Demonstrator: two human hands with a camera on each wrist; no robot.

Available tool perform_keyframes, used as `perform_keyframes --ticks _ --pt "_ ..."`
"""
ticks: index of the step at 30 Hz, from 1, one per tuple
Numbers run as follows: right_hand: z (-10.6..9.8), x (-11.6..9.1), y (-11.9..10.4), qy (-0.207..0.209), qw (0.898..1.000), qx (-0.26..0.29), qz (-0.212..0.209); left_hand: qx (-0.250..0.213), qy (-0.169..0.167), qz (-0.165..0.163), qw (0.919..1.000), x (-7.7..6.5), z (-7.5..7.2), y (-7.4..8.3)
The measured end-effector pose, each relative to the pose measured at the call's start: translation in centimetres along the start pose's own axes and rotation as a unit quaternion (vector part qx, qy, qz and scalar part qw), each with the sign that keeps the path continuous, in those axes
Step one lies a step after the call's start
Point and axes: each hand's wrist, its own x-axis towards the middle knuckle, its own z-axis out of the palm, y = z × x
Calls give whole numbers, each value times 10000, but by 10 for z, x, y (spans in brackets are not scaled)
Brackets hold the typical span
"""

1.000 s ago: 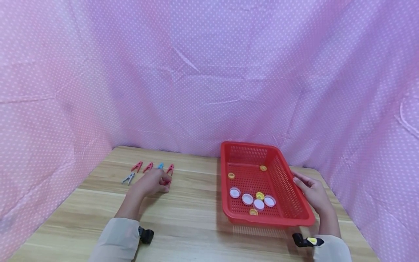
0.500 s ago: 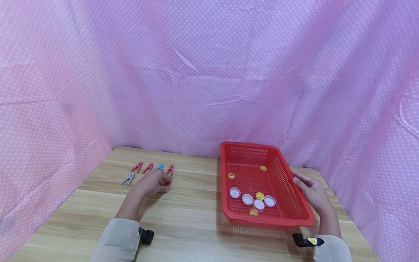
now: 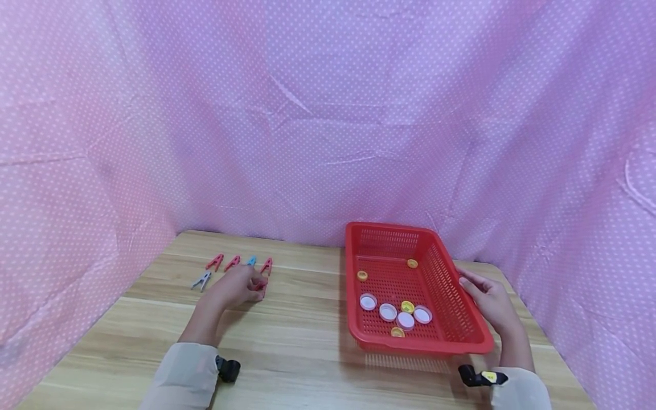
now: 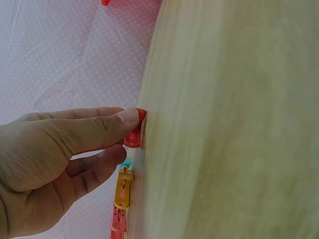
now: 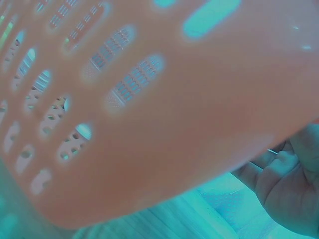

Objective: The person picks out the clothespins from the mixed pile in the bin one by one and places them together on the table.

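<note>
My left hand [image 3: 237,286] pinches a red clothespin [image 4: 133,135] between thumb and fingertips, low at the wooden tabletop. Beyond that hand in the head view lie a red clothespin [image 3: 267,265] on the right, a blue one [image 3: 251,260] partly covered by the hand, and two more red ones. A grey clothespin [image 3: 202,280] rests to the left of the wrist. The left wrist view also shows an orange clothespin [image 4: 123,191], hidden by the hand from above. My right hand [image 3: 493,302] grips the right rim of a red plastic basket [image 3: 420,345], thumb over the edge.
Several white round caps [image 3: 388,312] and yellow caps [image 3: 407,307] lie on the basket's floor. The basket stands on the right half of the wooden table [image 3: 302,341]. Pink dotted cloth [image 3: 328,142] hangs around the table's back and sides.
The red clothespin in my left fingers has shifted very slightly to the left. My right hand and the basket have stayed where they were.
</note>
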Motion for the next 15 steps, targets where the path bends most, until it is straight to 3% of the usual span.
perform_keyframes --ticks 8,12,15 --pt "1 1 -2 -86 10000 -8 24 33 39 -430 9991 0 -5 6" --pt "-4 -1 -5 -81 9987 -490 -83 248 193 -150 9994 6 -7 11" --pt "-7 -2 -8 -49 9938 -1018 -443 377 372 -11 9986 11 -9 18"
